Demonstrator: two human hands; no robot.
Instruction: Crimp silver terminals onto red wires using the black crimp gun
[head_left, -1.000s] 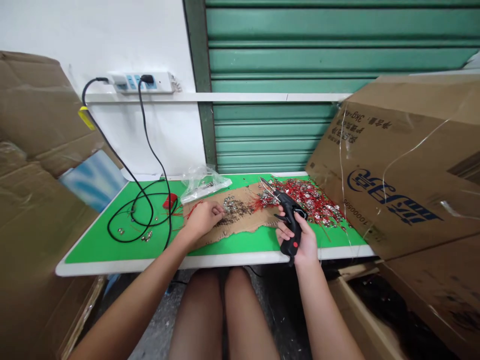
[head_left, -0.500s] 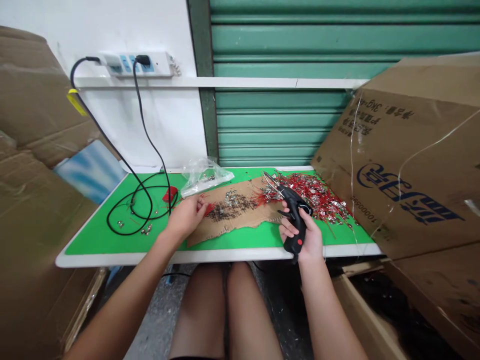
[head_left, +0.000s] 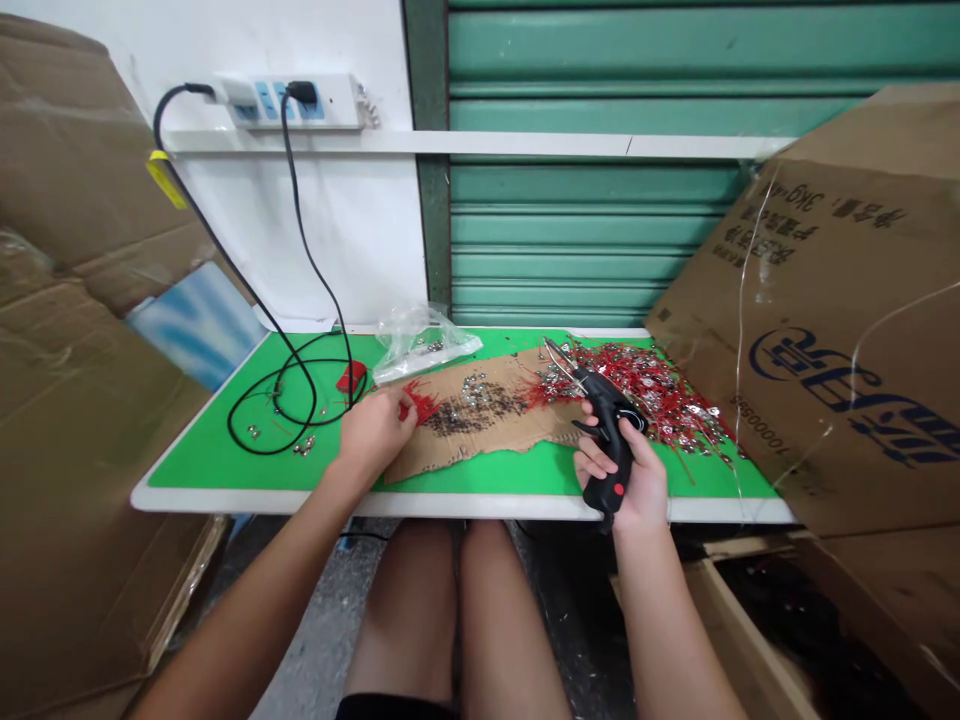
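Green roller shutter [head_left: 540, 265] and white wall [head_left: 360, 230] stand behind the table [head_left: 225, 470], which has a green top and a white edge. I inspect both grips remotely through the head view.

Right hand [head_left: 643, 485]: grip closed around the handle of a black pistol-shaped tool [head_left: 622, 455]. I note the tool is held above the table's near right part, its metal tip angled up and to the left, beside a heap of red strands and silver pieces [head_left: 660, 390].

Left hand [head_left: 375, 430]: fingers curled inward, fingertips drawn close together at the near left side of a bunch of red strands [head_left: 426, 400]. I cannot tell whether a strand is pinched there or merely touched.

The bunch lies at the left end of a torn cardboard sheet [head_left: 442, 455]. Small silver pieces [head_left: 474, 388] sit mid-sheet, near dark marks. I record a clear plastic bag [head_left: 409, 345] behind the sheet, and a red object [head_left: 350, 378] beside the looped black cable [head_left: 231, 425] at left.
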